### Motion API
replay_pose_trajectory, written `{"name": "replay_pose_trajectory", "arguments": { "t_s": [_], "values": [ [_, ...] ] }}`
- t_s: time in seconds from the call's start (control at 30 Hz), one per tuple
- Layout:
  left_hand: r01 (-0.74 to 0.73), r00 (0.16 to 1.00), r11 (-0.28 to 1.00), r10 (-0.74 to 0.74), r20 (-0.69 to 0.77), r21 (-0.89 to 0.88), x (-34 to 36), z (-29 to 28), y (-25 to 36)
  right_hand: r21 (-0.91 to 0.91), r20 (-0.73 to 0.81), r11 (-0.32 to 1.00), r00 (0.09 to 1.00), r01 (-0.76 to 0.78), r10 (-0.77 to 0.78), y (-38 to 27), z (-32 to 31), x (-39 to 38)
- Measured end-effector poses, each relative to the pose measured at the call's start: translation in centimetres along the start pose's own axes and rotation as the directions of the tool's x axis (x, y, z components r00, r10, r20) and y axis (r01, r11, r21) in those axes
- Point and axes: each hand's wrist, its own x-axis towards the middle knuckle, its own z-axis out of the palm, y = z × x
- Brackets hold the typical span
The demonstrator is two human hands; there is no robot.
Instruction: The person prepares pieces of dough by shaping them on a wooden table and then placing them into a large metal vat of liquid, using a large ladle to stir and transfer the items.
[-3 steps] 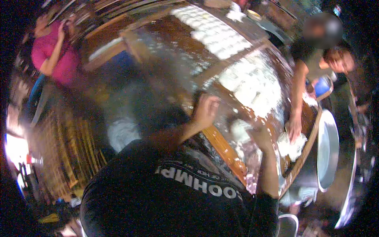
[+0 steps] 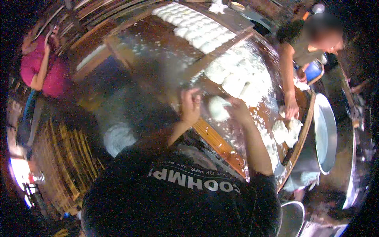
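Centre of frame: one white dough ball [image 2: 218,108] cupped between left hand [image 2: 191,106] and right hand [image 2: 239,110], fingers curled against it, above floured wooden worktop [image 2: 221,144]. Rows of dough pieces [image 2: 205,29] upper centre, too many to count. One round metal pan [image 2: 325,132] right. Versus earlier frame: hands closer together.

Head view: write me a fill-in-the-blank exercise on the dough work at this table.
1. Between the left hand and the right hand sits a white lump of ____.
2. The shaped dough pieces lie in ____ on the wooden table.
3. The co-worker's hand presses on the ____.

Missing words: dough; rows; table
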Motion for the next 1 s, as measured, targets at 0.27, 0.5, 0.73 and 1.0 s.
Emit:
{"name": "replay_pose_trajectory", "arguments": {
  "t_s": [0.27,0.5,0.73,1.0],
  "values": [
    [-0.395,0.785,0.862,0.136,0.604,0.319,1.6,0.4,-2.4,0.231,-0.224,0.951,0.940,-0.204,0.257,-3.1,4.4,3.9],
    [-0.349,0.767,0.847,0.012,0.642,0.401,1.5,2.2,-1.6,0.199,-0.603,0.952,0.737,-0.232,0.305,4.8,-5.6,-13.5],
    [-0.432,0.342,0.896,0.058,0.938,0.103,-4.2,5.0,5.8,-0.093,-0.864,0.751,0.427,-0.654,0.265,5.0,-9.4,-29.4],
    [-0.210,0.241,0.978,0.052,0.969,0.000,-9.9,8.9,4.5,-0.451,-0.797,0.416,0.566,-0.790,0.211,6.7,-8.1,-28.7]
  ]
}}
